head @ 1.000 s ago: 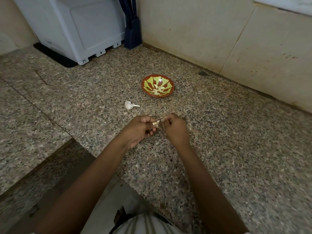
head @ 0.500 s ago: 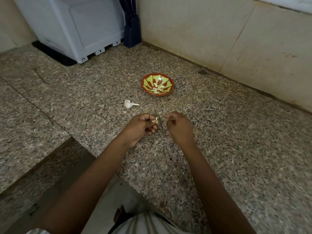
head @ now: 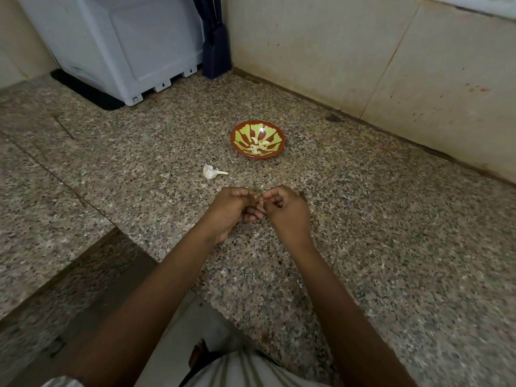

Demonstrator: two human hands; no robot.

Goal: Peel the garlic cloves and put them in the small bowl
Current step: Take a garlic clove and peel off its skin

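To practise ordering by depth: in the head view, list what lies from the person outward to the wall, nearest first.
The left hand and right hand together pinching a garlic clove → garlic bulb → small bowl with peeled cloves → tiled wall

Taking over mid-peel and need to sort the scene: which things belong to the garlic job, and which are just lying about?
Job:
clove, pinched between left hand and right hand
garlic bulb on the counter
bowl holding peeled cloves

Lying about:
grey machine
dark blue stand in the corner
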